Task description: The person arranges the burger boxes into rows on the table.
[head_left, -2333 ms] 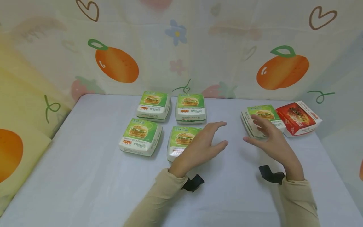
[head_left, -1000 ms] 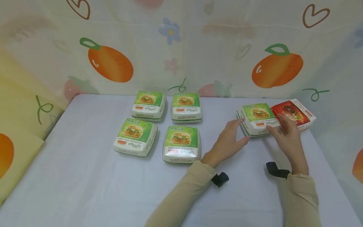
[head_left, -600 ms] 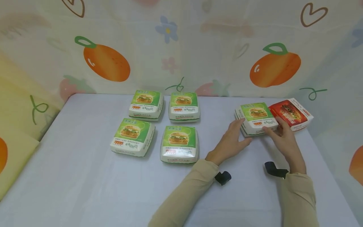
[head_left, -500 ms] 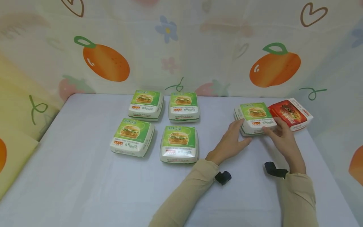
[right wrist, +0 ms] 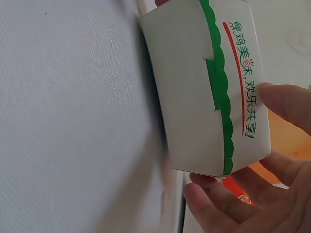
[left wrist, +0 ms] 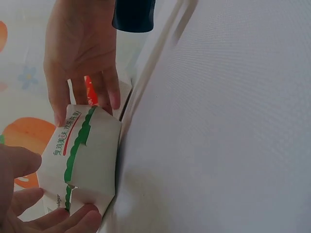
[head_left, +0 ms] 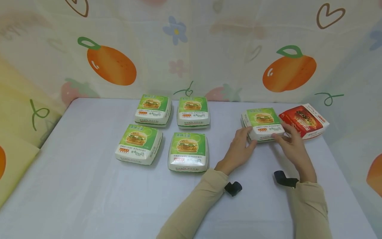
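Seemingly done: four green boxes [head_left: 188, 147], grouped. Pending: red box [head_left: 302, 120], desk's [head_left: 89, 199] far-right corner; fifth box [head_left: 263, 121], grasped by left hand [head_left: 237, 148], right hand [head_left: 293, 146].

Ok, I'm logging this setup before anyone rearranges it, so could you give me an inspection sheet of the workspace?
Surface: table with a pale cover, faintly creased in front.
Job's things: green-and-white burger box between the hands, picture side up; whether it is lifted is hard to tell. Red burger box to its right. Four other green boxes to its left, in two rough rows of two.
Clutter: nothing seen.
Hands: left hand at the box's left side; right hand with fingers on its right side, thumb at the front edge.
Cables: nothing seen.
Surroundings: cloth backdrop behind, printed with oranges, hearts and flowers.
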A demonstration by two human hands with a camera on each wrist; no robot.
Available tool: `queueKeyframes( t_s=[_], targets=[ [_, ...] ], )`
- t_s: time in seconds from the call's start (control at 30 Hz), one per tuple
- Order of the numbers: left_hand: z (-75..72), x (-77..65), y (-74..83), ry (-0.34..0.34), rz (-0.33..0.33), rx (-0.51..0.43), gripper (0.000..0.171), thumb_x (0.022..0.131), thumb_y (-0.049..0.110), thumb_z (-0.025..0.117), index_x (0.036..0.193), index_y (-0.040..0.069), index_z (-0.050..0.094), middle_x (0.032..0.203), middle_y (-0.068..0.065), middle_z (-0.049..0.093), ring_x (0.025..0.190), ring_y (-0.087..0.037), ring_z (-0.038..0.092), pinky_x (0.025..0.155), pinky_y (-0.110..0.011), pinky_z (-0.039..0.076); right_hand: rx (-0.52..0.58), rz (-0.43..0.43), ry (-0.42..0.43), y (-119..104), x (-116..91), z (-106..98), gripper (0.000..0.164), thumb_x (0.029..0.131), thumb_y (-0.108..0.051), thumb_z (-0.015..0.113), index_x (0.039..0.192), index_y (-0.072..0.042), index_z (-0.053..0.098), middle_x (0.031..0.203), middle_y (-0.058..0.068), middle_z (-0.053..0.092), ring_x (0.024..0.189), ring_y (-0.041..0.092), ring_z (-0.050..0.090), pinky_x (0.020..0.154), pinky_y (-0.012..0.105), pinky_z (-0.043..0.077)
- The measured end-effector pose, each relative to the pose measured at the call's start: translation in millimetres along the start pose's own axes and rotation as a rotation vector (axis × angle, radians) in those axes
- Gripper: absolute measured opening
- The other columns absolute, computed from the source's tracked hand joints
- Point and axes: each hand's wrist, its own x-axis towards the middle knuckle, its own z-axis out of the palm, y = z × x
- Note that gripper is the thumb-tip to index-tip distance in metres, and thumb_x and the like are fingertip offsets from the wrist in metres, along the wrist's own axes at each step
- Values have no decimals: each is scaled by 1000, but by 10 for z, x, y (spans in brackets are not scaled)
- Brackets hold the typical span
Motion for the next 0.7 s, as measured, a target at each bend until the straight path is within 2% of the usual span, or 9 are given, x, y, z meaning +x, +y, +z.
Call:
queueKeyframes(
  t_s=[0.13, 0.23, 0.3, 0.37, 0.47, 0.57, 0.63, 0.7],
  targets=[
    [-2, -22, -17, 39, -13, -34, 52, 102, 26, 54, 150, 13, 37, 154, -9, 39, 144, -19, 40, 116, -32, 37, -12, -32, -1, -5, 2, 24, 70, 102, -38, 51, 157, -7, 22, 158, 26, 29, 134, 48, 43, 107, 56, 45],
    [1, -36, -28, 75, -24, -70, 53, 101, 24, 56, 150, 13, 37, 154, -9, 38, 143, -18, 39, 117, -31, 37, -13, -94, 3, -2, 10, 45, 62, 104, -32, 49, 155, -5, 26, 156, 26, 31, 135, 47, 41, 105, 42, 49],
    [6, -42, -38, 99, -29, -81, 54, 101, 23, 57, 150, 13, 36, 154, -8, 37, 144, -17, 39, 117, -31, 37, -13, -136, 13, 1, 20, 65, 58, 105, -29, 48, 153, -2, 29, 154, 25, 33, 137, 45, 39, 104, 28, 49],
    [13, -42, -53, 124, -34, -89, 55, 101, 23, 57, 150, 14, 36, 154, -8, 37, 144, -16, 38, 116, -31, 37, -5, -173, 22, 2, 30, 91, 57, 105, -26, 48, 152, 1, 31, 153, 26, 35, 137, 44, 36, 97, 11, 45],
    [12, -37, -82, 160, -36, -96, 55, 101, 22, 58, 150, 15, 35, 155, -7, 36, 145, -16, 38, 117, -33, 37, 11, -183, 18, -11, 37, 134, 60, 104, -27, 49, 152, 3, 29, 153, 29, 34, 136, 47, 39, 87, -1, 40],
    [5, -29, -121, 194, -37, -112, 55, 101, 22, 57, 150, 15, 36, 156, -7, 35, 145, -18, 38, 117, -36, 37, 21, -161, -4, -36, 36, 177, 63, 104, -29, 49, 153, 3, 25, 154, 30, 32, 135, 49, 42, 89, 1, 42],
    [5, -28, -147, 219, -37, -127, 55, 100, 21, 57, 150, 14, 36, 155, -8, 34, 144, -20, 38, 117, -38, 38, 24, -136, -29, -58, 33, 206, 65, 105, -30, 48, 155, 1, 22, 157, 29, 29, 136, 49, 42, 100, 14, 47],
    [9, -27, -173, 240, -39, -137, 56, 100, 21, 58, 151, 14, 35, 154, -10, 35, 143, -22, 40, 116, -39, 38, 28, -118, -53, -80, 29, 237, 66, 105, -30, 48, 157, -1, 19, 160, 26, 26, 137, 49, 41, 108, 33, 46]
  ],
)
